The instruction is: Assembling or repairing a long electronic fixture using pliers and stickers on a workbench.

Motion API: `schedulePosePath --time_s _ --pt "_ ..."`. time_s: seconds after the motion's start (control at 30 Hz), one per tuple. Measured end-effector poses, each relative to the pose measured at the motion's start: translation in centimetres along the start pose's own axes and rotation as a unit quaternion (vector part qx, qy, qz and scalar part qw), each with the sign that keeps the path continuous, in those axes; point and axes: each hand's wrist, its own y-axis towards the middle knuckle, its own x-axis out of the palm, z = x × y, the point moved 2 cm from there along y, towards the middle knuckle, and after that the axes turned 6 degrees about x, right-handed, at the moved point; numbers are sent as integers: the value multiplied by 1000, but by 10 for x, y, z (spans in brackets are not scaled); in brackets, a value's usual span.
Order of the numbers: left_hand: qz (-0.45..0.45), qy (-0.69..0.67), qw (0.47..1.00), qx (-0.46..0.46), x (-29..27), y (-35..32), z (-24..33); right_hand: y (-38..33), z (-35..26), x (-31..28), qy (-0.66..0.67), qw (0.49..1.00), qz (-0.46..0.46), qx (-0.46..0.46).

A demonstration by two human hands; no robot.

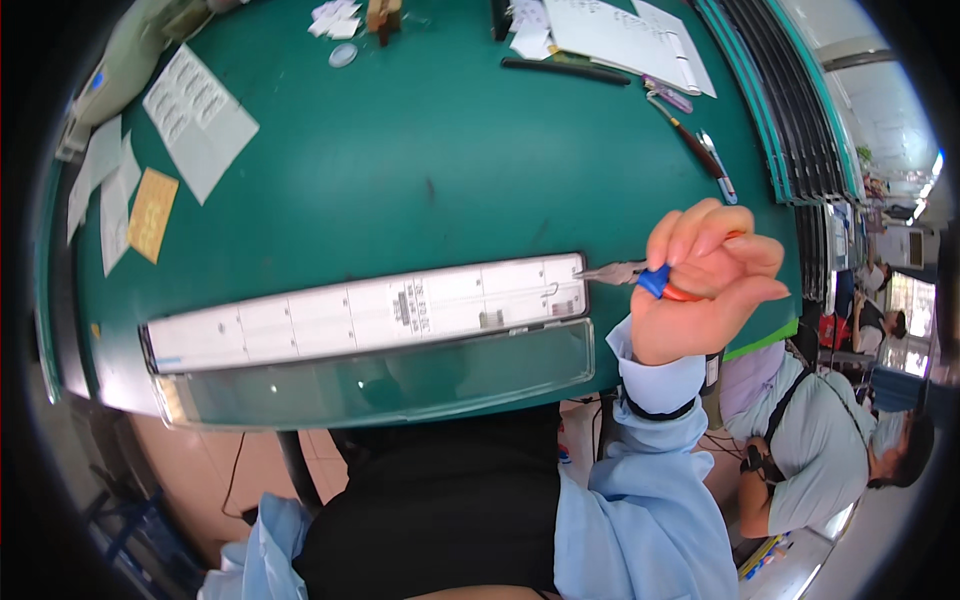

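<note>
The needle-nose pliers [652, 281] are pointing leftward out of the right hand [705, 285], probably so that the slim metal nose is reaching the near end of the long, flat case [320, 325] without the palm covering its white panel. The case is stretching away to the left of that hand, and its clear lid [400, 385] is lying folded back on the body side, presumably to leave the panel exposed. A small hook-shaped piece [551, 290] (too fine to identify surely) is lying on the panel just left of the pliers' tips. Beyond the right hand, a brown-handled hooked tool [690, 145] and metal tweezers [715, 165] are resting together on the green tabletop [400, 180], likely for easy reach.

The right hand is holding the pliers by their blue-and-orange grips; its fingers are curling loosely, and its thumb is sticking out to the right rather than wrapping round. Whether the tips are gripping or touching anything, I cannot tell. The left hand is not showing; only a light-blue sleeve [265, 540] is appearing low on that side, so its state is remaining unknown.
</note>
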Motion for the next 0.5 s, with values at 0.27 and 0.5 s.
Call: schedulePosePath --time_s 0.27,0.5 --pt "45 86 982 162 -82 -22 71 7 -13 6 -61 995 -23 -75" --pt "438 191 830 288 -126 52 170 -3 -15 6 -8 998 -59 -23"
